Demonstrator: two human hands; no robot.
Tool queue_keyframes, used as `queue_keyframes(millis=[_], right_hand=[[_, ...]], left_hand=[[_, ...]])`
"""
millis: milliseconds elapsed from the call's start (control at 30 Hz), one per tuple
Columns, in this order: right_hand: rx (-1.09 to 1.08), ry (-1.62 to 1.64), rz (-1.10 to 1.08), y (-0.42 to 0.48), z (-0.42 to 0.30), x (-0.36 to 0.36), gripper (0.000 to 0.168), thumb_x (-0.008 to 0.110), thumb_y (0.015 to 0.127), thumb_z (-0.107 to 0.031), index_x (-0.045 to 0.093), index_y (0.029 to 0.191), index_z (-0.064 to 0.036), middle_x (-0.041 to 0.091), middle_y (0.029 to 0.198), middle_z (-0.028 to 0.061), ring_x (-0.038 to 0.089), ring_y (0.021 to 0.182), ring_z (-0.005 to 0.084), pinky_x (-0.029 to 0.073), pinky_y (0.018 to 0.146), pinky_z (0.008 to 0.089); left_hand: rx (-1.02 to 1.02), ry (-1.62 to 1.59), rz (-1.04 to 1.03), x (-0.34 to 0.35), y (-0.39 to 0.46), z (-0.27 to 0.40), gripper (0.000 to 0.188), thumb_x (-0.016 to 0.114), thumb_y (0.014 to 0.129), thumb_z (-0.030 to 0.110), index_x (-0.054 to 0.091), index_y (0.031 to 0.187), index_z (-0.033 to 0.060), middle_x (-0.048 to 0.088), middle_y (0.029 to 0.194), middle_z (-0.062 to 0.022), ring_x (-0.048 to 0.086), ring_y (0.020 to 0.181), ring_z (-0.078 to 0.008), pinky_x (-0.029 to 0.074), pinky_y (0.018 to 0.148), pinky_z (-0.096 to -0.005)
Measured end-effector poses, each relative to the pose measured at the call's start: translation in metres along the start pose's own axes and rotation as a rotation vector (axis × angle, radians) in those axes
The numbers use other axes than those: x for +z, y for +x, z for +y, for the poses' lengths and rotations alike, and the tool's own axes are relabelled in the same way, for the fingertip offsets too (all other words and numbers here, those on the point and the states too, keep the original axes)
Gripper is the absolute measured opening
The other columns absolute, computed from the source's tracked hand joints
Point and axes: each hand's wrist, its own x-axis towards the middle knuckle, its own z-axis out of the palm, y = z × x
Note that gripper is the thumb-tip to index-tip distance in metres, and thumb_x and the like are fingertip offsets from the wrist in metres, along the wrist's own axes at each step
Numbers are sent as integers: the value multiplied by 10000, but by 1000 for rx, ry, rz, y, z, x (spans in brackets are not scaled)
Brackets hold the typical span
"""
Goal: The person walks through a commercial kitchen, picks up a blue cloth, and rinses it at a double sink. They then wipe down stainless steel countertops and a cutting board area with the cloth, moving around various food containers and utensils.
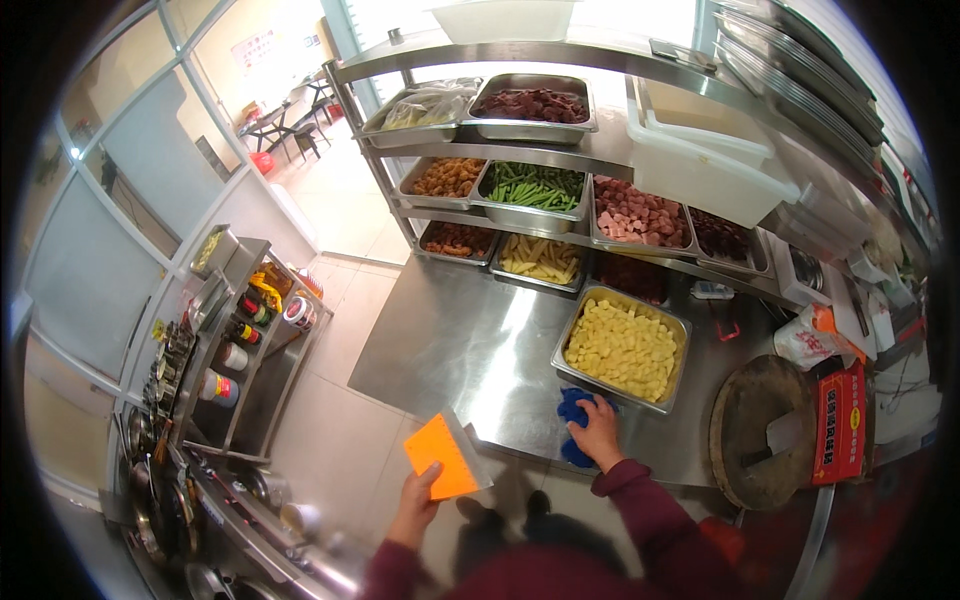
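Observation:
My left hand (420,491) grips an orange scraper (436,459) with a pale flat edge, held in front of the steel worktable (450,322). My right hand (596,431) rests on a crumpled blue cloth (576,409) near the table's front edge, with the fingers bent over it. Just beyond that hand sits a steel pan of diced yellow food (622,345), which looks like potato. To the right stands a round wooden chopping block (757,435) with a cleaver (784,433) lying on it.
Shelves behind hold steel pans of green beans (534,187), diced pink meat (637,214) and yellow sticks (540,259). A red box (840,424) stands beside the block. White plastic tubs (705,165) stand upper right. A steel rack of bottles and jars (255,360) is at the left.

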Motion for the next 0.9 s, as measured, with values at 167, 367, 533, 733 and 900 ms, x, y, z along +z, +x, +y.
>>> queue_keyframes(millis=[167,367,533,733,900], right_hand=[[248,603,-725,-20,-62,13,481,734,885,-293,611,1300,-83,677,1157,123,658,1043,216,536,873,345],[298,1005,-1072,-70,-133,18,541,728,914,-214,531,1387,-40,642,1229,70,613,1056,167,521,907,326],[585,1457,-954,-83,-152,16,494,705,929,-220,545,1364,-47,656,1161,76,630,996,167,544,849,331],[640,1474,-906,-87,-131,25,443,669,953,-237,553,1340,-54,657,1128,65,646,942,162,552,821,328],[549,1446,-847,-82,-116,5,390,631,984,-181,511,1339,-75,642,1097,72,664,916,173,558,764,305]], left_hand=[[74,-19,-23,6,7,-10,410,619,984,247,516,1329,51,646,1194,-75,663,1004,-230,556,817,-374],[225,-16,-128,46,1,-21,508,553,1029,342,416,1423,54,565,1331,-95,582,1186,-253,496,993,-402],[370,548,-150,52,-3,-38,545,501,1039,428,379,1452,94,544,1347,-91,560,1202,-252,489,994,-394],[-28,23,-175,97,-23,-33,510,511,1037,405,384,1440,121,553,1315,-77,563,1164,-245,500,927,-382],[-18,177,-247,68,-7,-50,419,577,1006,294,435,1367,135,582,1228,-66,582,1098,-232,507,890,-410]])
